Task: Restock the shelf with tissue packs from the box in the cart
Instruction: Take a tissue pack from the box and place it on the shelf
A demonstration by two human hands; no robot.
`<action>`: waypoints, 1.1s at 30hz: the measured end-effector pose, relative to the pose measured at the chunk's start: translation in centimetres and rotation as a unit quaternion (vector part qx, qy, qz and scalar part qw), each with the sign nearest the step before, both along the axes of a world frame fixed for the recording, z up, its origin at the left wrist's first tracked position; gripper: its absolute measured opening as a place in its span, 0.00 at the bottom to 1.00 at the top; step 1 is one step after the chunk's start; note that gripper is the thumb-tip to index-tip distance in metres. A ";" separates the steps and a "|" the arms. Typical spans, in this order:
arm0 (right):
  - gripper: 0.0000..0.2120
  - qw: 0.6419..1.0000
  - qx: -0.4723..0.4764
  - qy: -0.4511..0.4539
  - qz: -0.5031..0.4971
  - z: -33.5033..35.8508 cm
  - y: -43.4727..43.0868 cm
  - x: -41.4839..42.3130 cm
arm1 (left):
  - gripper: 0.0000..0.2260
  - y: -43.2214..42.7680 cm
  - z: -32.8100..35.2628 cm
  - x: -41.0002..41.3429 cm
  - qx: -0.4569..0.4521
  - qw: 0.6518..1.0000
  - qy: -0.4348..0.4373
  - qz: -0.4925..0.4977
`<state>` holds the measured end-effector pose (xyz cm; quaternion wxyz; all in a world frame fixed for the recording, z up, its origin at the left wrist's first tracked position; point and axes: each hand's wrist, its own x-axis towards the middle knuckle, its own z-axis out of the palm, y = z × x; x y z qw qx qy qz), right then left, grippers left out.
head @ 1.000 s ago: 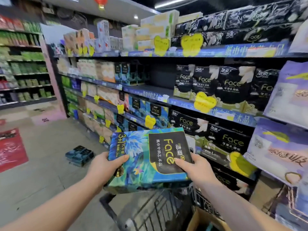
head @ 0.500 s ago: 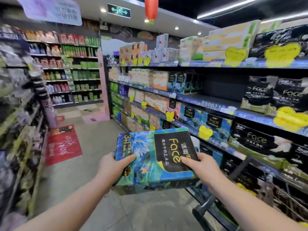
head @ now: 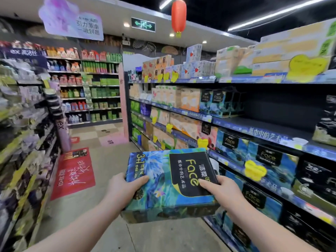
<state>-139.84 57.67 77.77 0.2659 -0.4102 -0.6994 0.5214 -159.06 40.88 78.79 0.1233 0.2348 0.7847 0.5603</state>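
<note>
I hold a blue-green tissue pack with a black "Face" label flat in front of me, at waist height over the aisle floor. My left hand grips its left edge, thumb on top. My right hand grips its right edge, thumb on the black label. The tissue shelf runs along the right, with matching blue Face packs on a lower level and a dark gap beside more of them one level up. The cart and box are out of view.
Another shelf unit lines the left side of the aisle. A red floor mat lies ahead on the left. A pink end panel and detergent shelves close the aisle's far end. A red lantern hangs overhead.
My view has swung left along the aisle; the cart has dropped out of sight. Both hands keep the same grip on the pack, which stays in front of me.
</note>
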 end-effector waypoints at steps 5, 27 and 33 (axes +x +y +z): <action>0.11 1.000 0.010 0.008 -0.021 1.2 7.8 -4.4 | 0.12 8.4 1.3 -5.1 -0.022 1.000 0.011 -0.012; 0.18 0.946 0.065 -0.004 -0.318 4.9 34.2 -5.5 | 0.25 50.1 4.5 -12.7 -0.025 0.943 0.081 -0.322; 0.15 0.908 0.071 -0.011 -0.412 6.1 39.3 -4.6 | 0.24 60.8 6.1 -11.6 -0.014 0.912 0.090 -0.400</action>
